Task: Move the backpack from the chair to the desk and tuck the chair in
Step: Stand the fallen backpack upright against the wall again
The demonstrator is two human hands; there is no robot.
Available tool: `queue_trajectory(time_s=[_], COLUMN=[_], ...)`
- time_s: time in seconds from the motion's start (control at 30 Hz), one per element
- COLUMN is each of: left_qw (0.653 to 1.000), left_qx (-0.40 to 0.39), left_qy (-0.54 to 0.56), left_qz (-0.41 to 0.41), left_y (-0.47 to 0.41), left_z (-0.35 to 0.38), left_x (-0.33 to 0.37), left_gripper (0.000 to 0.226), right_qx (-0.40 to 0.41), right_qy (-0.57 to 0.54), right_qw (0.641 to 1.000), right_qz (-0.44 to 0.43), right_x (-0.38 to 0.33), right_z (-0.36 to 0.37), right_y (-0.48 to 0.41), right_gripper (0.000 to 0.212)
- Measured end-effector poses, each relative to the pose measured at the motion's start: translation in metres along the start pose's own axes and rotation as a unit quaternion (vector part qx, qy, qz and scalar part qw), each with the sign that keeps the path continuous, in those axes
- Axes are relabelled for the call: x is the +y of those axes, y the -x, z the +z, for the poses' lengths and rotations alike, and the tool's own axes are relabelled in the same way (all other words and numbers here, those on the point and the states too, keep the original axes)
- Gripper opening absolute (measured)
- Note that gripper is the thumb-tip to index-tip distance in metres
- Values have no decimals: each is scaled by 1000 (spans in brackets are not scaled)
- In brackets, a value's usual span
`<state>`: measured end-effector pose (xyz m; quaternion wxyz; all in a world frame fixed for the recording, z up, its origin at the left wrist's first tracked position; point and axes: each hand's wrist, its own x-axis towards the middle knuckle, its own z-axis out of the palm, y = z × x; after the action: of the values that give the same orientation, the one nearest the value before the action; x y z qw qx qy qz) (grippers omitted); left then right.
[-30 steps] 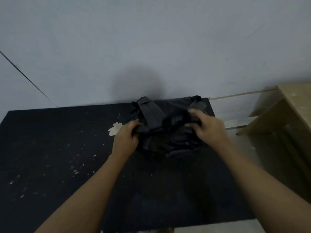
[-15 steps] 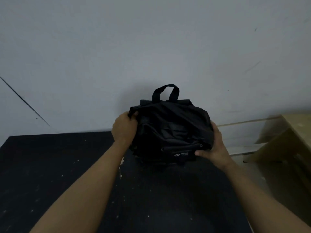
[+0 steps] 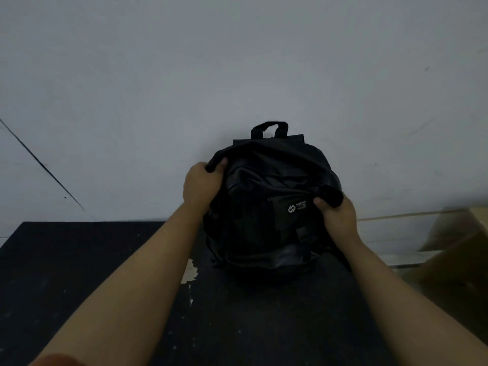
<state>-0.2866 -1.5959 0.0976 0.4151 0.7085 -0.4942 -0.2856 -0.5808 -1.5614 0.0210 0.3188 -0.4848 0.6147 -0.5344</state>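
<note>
A black backpack (image 3: 266,207) stands upright on the far edge of the dark desk (image 3: 79,273), its back against the pale wall and its top handle up. A small white logo shows on its front pocket. My left hand (image 3: 200,186) grips the fabric at its upper left shoulder. My right hand (image 3: 336,216) grips a fold of fabric on its right side. The chair is not in view.
The desk's black top is scuffed, with a pale chipped patch (image 3: 190,272) just left of the backpack's base. A light wooden piece of furniture (image 3: 454,249) stands to the right of the desk. The wall (image 3: 237,62) rises directly behind.
The backpack went from a crumpled heap lying on the desk to standing upright against the wall. Both hands shifted along its sides, the right one from the base up to the side fabric.
</note>
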Motion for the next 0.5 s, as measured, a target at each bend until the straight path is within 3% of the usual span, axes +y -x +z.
queue_trajectory(time_s=[0.1,0.17,0.27,0.33,0.4,0.5], left_qw=[972,948,955,965,969,982], left_qx=[-107,-170,-233,-228,-198,-131], left_qy=[199,266,181,123,132,119], left_qz=[-64,-46,-15,-41,-72,-68], left_y=[-8,1,21,34,43,48], left_z=[-4,-5,4,16,27,41], left_x=[1,-15,-59,-82,-95,-101], left_gripper=[64,84,113,123,109,65], right_qx=[4,3,-3,-18,-36,-37], right_qy=[6,4,34,32,29,58], right_qw=[999,998,996,996,995,996], right_qz=[31,61,81,87,85,62], right_x=[-3,-5,-3,1,9,16], right_z=[9,14,19,19,16,12], right_y=[-21,-33,-42,-39,-33,-23], right_gripper=[22,34,51,57,61,52])
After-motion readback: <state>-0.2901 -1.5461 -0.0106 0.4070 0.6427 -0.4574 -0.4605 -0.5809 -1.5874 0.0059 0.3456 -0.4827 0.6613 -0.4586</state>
